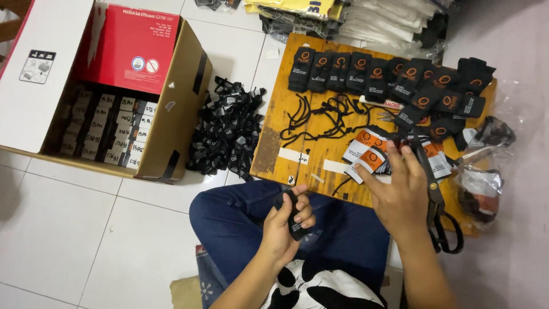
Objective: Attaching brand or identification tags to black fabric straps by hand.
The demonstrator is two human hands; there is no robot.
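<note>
Head camera is looking down on the left hand (284, 220), which is pinching a small black folded tag (294, 214) over the lap. The right hand (398, 191) is reaching, fingers spread and holding nothing, onto a fan of orange-and-white labels (369, 151) on the wooden board (274, 134). Judging by the scene, much is done: tagged pieces are heaping on the floor as a black pile (227, 133), and packed rows are filling the cardboard box (117, 131). Stacks of black pieces (394, 77) and loose cords (320, 111) are still waiting. Black scissors (437, 200) are lying just beside the right hand. White floor tiles (63, 229) are surrounding everything.
</note>
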